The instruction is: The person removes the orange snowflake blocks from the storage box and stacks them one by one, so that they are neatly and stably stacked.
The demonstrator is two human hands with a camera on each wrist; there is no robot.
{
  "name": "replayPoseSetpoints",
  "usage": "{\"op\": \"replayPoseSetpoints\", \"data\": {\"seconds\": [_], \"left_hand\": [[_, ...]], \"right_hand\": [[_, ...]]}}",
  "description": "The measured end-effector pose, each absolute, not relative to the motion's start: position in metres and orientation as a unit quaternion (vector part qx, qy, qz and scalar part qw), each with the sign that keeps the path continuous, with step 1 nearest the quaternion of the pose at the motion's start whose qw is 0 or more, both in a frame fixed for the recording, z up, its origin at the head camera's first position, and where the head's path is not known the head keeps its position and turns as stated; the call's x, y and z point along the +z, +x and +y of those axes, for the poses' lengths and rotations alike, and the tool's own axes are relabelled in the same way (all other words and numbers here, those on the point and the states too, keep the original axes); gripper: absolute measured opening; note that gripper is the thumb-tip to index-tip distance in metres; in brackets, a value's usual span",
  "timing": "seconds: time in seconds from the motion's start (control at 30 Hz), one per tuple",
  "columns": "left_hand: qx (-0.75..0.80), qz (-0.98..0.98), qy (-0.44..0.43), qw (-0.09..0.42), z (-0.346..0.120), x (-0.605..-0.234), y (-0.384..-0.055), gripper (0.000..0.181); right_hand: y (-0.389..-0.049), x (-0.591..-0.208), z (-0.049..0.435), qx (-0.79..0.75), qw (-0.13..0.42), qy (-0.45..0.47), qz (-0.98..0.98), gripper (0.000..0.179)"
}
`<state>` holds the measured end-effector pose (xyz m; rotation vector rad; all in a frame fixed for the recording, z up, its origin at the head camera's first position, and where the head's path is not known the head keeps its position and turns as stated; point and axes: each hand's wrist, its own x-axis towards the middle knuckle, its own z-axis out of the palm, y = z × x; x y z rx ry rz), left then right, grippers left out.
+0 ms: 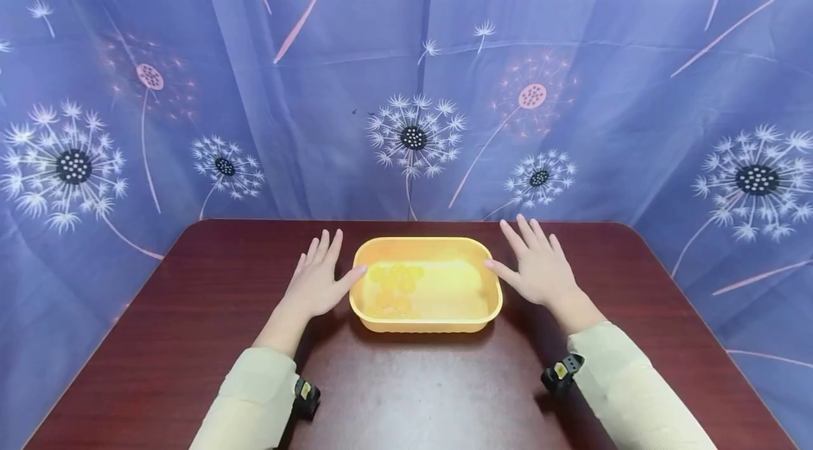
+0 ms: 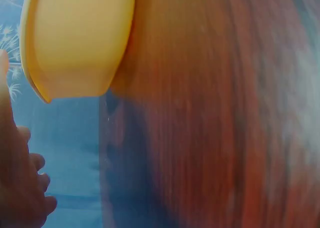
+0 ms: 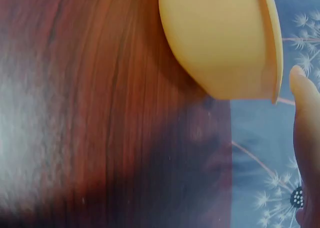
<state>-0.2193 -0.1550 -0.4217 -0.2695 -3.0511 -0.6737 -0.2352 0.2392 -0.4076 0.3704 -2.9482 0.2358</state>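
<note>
A yellow plastic basin [image 1: 428, 326], oblong with rounded corners, stands on the table between the two hands. Flat, roundish yellow pieces [image 1: 396, 284] lie together in its left part, almost the same colour as the basin. My left hand [image 1: 317, 284] is spread beside the left side, thumb tip overlapping the rim in the head view. On the other side, my right hand [image 1: 540, 266] has its fingers straight and apart, with the thumb tip right at the right rim. Both wrist views show the basin's outer wall [image 2: 80, 42] and a hand at the picture's edge.
The dark red-brown wooden table [image 1: 394, 393] has a shiny surface and rounded far corners. A blue curtain [image 1: 330, 118] with dandelion prints hangs behind it and along both sides. A black wrist device [image 1: 307, 399] sits at the left cuff, another [image 1: 562, 374] at the right.
</note>
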Motion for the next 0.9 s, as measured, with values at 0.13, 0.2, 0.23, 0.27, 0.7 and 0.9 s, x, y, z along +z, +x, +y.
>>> {"op": "replayPoseSetpoints", "data": {"seconds": [0.13,0.2,0.23,0.27,0.7,0.9], "left_hand": [[-0.295,-0.952,-0.086,-0.010,-0.154,-0.423,-0.221,0.090],[-0.340,-0.937,-0.085,-0.012,-0.153,-0.423,-0.222,0.087],[-0.360,-0.929,-0.083,-0.014,-0.153,-0.423,-0.222,0.087],[-0.378,-0.922,-0.082,-0.015,-0.152,-0.422,-0.222,0.086],[-0.593,-0.804,-0.049,-0.009,-0.132,-0.434,-0.212,0.058],[-0.652,-0.758,-0.034,-0.003,-0.119,-0.441,-0.204,0.053]], "right_hand": [[-0.235,-0.407,0.231,0.112,0.084,0.148,-0.979,0.086],[-0.235,-0.406,0.227,0.137,0.085,0.166,-0.973,0.086],[-0.235,-0.406,0.225,0.150,0.086,0.174,-0.969,0.085],[-0.236,-0.405,0.223,0.165,0.086,0.181,-0.966,0.085],[-0.229,-0.398,0.186,0.306,0.088,0.208,-0.925,0.056],[-0.231,-0.407,0.171,0.323,0.092,0.219,-0.916,0.049]]}}
